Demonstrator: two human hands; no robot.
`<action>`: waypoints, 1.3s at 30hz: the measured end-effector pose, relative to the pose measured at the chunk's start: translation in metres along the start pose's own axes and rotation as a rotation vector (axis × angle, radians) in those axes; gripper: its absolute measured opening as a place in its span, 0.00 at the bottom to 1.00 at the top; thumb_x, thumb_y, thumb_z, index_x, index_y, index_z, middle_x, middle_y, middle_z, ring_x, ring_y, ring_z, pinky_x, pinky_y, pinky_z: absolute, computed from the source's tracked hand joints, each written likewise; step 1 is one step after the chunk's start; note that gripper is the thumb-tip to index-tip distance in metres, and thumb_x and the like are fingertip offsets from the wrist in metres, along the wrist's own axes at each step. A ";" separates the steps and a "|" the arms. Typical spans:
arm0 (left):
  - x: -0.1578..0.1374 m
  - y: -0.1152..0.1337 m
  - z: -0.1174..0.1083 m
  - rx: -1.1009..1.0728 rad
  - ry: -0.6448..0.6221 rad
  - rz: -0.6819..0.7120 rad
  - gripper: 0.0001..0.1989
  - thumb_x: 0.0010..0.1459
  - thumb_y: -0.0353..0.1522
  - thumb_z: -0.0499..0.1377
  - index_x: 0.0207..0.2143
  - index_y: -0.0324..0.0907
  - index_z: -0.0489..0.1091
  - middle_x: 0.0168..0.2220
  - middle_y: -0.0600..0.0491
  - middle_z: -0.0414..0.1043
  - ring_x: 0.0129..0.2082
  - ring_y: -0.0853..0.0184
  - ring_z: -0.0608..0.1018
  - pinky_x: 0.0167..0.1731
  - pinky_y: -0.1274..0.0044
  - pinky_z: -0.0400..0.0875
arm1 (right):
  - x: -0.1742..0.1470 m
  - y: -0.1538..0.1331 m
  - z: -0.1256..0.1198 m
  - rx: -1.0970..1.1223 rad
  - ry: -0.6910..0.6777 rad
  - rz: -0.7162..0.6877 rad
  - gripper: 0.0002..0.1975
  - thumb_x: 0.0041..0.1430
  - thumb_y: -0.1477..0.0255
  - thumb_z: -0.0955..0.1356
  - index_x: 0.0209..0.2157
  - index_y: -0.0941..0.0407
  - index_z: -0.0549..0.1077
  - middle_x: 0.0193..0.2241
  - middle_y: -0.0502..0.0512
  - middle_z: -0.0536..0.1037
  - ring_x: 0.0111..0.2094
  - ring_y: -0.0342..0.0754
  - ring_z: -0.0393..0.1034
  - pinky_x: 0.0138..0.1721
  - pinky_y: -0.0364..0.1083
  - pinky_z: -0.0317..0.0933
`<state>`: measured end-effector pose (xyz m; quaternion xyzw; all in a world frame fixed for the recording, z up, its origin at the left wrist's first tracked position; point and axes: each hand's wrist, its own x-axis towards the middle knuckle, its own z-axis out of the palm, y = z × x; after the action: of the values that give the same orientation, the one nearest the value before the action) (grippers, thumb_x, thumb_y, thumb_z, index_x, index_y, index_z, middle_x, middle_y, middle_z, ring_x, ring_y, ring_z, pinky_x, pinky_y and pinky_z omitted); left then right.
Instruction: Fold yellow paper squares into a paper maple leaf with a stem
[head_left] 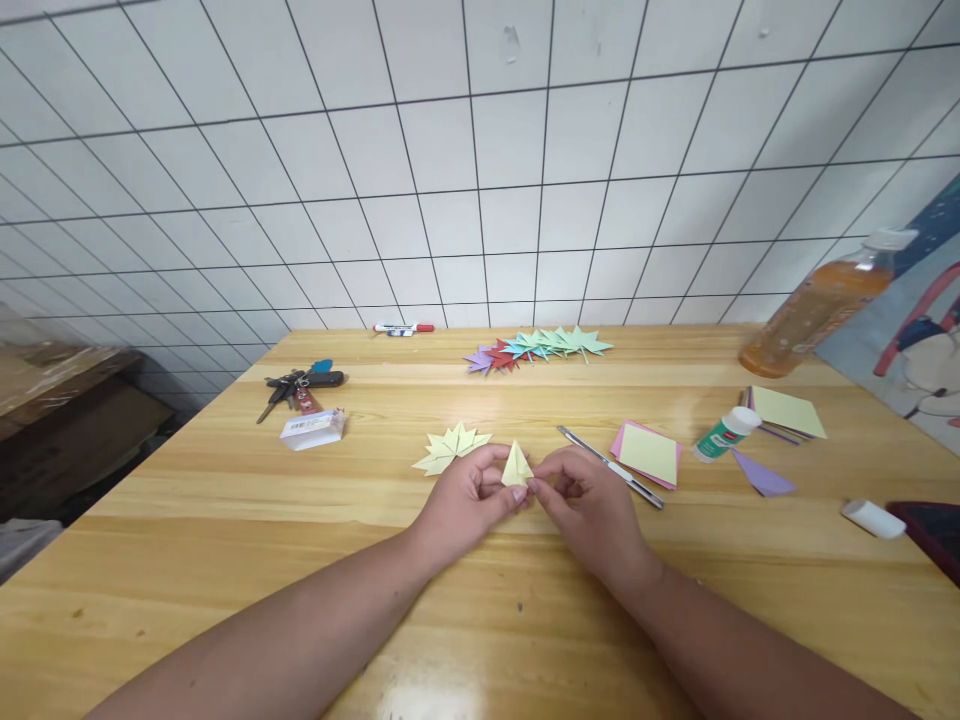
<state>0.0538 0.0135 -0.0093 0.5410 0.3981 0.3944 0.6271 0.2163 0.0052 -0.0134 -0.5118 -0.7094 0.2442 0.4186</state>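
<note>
Between my two hands, just above the wooden table [300,560], is a small folded piece of pale yellow paper [516,466], pointed at the top. My left hand [474,492] pinches it from the left, thumb in front and fingers behind. The fingertips of my right hand [589,505] are closed on its lower right corner. Behind my left hand lies a pale yellow folded-paper leaf [450,447] with several points. A utility knife [611,466] rests just behind my right hand, beside a stack of yellow and pink paper squares [649,455].
Folded leaves [555,343] in purple, red, blue and green lie near the wall, right of a marker [403,329]. Keys [300,385] and a small box [313,429] sit left. Right are a glue stick [726,434], purple paper [763,474], more paper squares [787,412] and a bottle [817,305].
</note>
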 end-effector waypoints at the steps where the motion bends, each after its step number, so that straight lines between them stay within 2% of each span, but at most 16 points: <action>1: 0.000 0.000 0.000 -0.008 -0.004 0.001 0.17 0.49 0.32 0.63 0.41 0.38 0.66 0.27 0.53 0.74 0.27 0.71 0.75 0.31 0.80 0.67 | 0.000 0.000 0.000 -0.016 0.003 0.001 0.02 0.53 0.73 0.67 0.27 0.55 0.72 0.26 0.49 0.71 0.22 0.42 0.62 0.25 0.42 0.56; 7: 0.001 -0.002 0.000 -0.010 0.022 0.003 0.18 0.48 0.34 0.64 0.41 0.39 0.66 0.24 0.55 0.74 0.26 0.70 0.75 0.31 0.79 0.68 | 0.001 0.001 -0.003 -0.109 -0.019 -0.035 0.02 0.53 0.73 0.67 0.27 0.55 0.71 0.25 0.49 0.70 0.22 0.42 0.61 0.25 0.42 0.55; 11: 0.001 -0.004 0.000 0.037 0.047 -0.017 0.19 0.47 0.34 0.64 0.42 0.39 0.66 0.24 0.55 0.73 0.26 0.70 0.75 0.31 0.78 0.67 | 0.002 0.003 -0.003 -0.138 -0.082 -0.050 0.02 0.53 0.74 0.66 0.28 0.54 0.70 0.26 0.48 0.71 0.21 0.41 0.62 0.25 0.42 0.55; 20: -0.002 -0.004 0.003 0.192 0.051 -0.001 0.19 0.48 0.33 0.63 0.43 0.38 0.65 0.19 0.58 0.67 0.18 0.74 0.68 0.21 0.82 0.59 | 0.003 0.005 -0.001 0.020 -0.088 -0.001 0.03 0.51 0.74 0.67 0.28 0.54 0.73 0.26 0.48 0.72 0.20 0.41 0.60 0.24 0.41 0.56; 25: 0.000 -0.004 0.002 0.152 0.044 -0.025 0.18 0.47 0.32 0.63 0.41 0.38 0.65 0.22 0.56 0.71 0.23 0.71 0.73 0.26 0.81 0.64 | 0.003 0.003 -0.001 0.089 -0.054 0.058 0.05 0.51 0.72 0.67 0.23 0.55 0.73 0.22 0.48 0.70 0.22 0.42 0.60 0.23 0.41 0.55; 29: 0.002 -0.002 0.000 0.056 0.067 -0.032 0.18 0.45 0.32 0.64 0.39 0.39 0.65 0.20 0.58 0.70 0.23 0.70 0.75 0.27 0.80 0.66 | 0.002 0.001 -0.001 0.102 -0.077 0.022 0.01 0.50 0.72 0.68 0.27 0.55 0.73 0.24 0.48 0.71 0.21 0.41 0.59 0.23 0.41 0.56; 33: 0.004 0.001 -0.002 -0.025 0.028 -0.016 0.17 0.46 0.33 0.65 0.38 0.39 0.66 0.23 0.56 0.73 0.25 0.69 0.76 0.30 0.79 0.68 | 0.003 0.003 0.000 0.092 -0.056 0.018 0.02 0.50 0.73 0.68 0.28 0.54 0.74 0.26 0.50 0.73 0.20 0.40 0.60 0.22 0.41 0.56; 39: 0.003 0.001 -0.001 -0.042 0.000 -0.010 0.17 0.46 0.34 0.65 0.38 0.38 0.67 0.27 0.53 0.74 0.27 0.70 0.76 0.32 0.78 0.68 | 0.004 0.004 0.000 0.063 -0.038 0.056 0.02 0.49 0.74 0.67 0.26 0.55 0.73 0.20 0.47 0.69 0.19 0.41 0.59 0.20 0.40 0.54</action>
<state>0.0541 0.0165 -0.0085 0.5256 0.3924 0.3999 0.6402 0.2180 0.0103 -0.0154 -0.5135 -0.6945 0.2875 0.4140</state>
